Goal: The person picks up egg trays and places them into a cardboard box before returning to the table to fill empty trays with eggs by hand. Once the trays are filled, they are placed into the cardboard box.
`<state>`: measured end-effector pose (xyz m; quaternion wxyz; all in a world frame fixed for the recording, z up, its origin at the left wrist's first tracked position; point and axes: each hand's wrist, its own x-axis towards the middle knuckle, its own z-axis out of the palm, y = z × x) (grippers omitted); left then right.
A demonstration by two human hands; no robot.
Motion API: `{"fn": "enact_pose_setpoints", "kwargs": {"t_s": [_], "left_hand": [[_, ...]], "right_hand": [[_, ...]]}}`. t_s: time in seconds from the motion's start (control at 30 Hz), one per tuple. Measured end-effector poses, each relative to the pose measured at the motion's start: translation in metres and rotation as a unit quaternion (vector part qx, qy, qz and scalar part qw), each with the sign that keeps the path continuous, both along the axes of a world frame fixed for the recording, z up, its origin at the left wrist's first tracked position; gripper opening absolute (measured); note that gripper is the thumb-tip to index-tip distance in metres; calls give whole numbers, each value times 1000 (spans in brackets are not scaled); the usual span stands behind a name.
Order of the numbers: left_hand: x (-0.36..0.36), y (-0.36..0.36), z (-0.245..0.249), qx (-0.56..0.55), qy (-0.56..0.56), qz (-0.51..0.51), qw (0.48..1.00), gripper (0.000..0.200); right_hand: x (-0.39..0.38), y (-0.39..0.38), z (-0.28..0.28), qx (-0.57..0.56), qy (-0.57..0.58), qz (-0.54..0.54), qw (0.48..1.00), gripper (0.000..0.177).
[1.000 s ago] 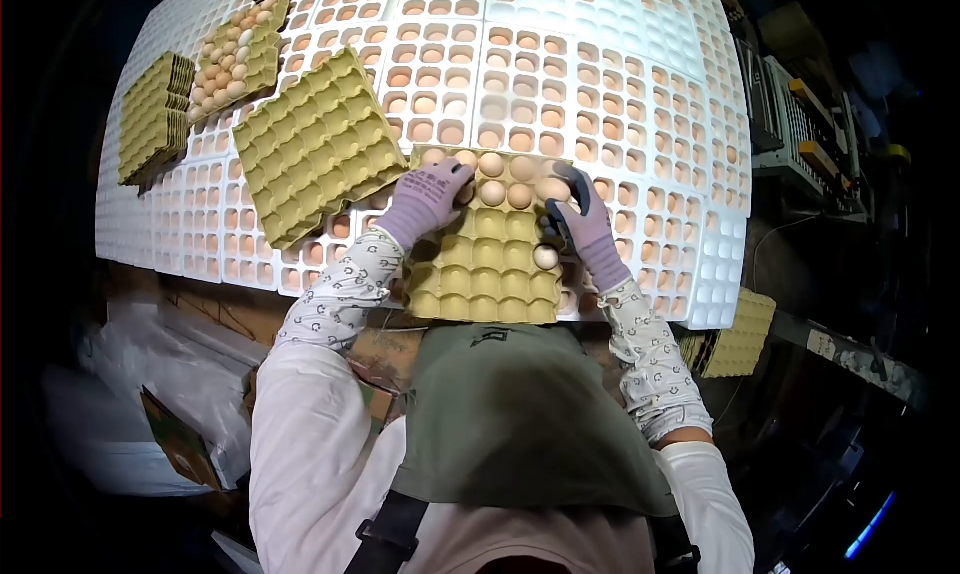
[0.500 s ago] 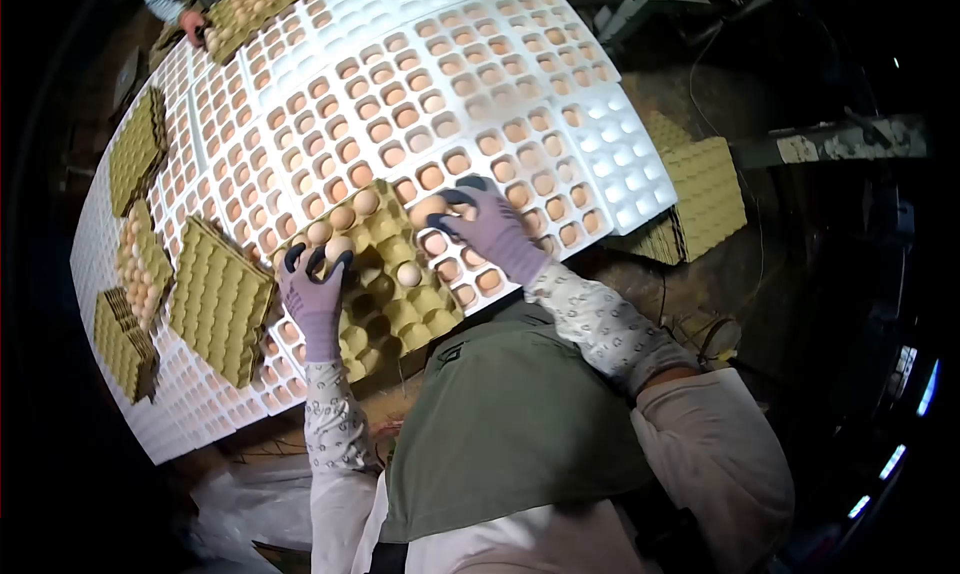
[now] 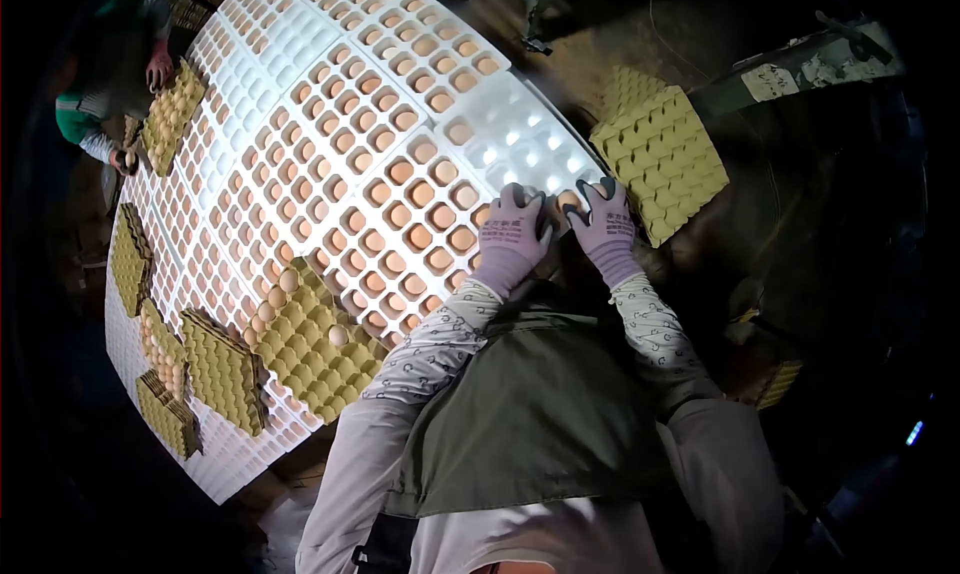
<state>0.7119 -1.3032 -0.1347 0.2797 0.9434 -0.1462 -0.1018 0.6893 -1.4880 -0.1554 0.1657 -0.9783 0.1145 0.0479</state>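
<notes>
My left hand, in a purple glove with dark fingertips, is over the near right edge of the white egg trays. Its fingers are curled down round what looks like an egg, mostly hidden. Close beside it on the right, my right hand has its fingers bent round a brown egg at the white tray's edge. Brown eggs sit in many of the white cups. To the left lies a pulp tray with a single egg inside and several along its left side.
Stacks of pulp trays stand at the left, and another stack is right of my hands. A metal beam runs at the upper right. Another person's hand is by a filled pulp tray at the upper left.
Both my hands have left the pulp tray and moved right to the white tray's edge. The view has turned right. Fewer eggs show in the near pulp tray.
</notes>
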Motion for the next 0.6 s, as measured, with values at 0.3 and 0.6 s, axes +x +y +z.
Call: {"fn": "enact_pose_setpoints", "kwargs": {"t_s": [0.3,0.6], "left_hand": [[55,-27,-14,-48,-11,-3,999,69],[6,5,-42,-55,-110,-69,990,66]], "right_hand": [[71,-27,-11,147,-67,11,987,65],[60,-21,-59,-102,-70,83,989,67]]}}
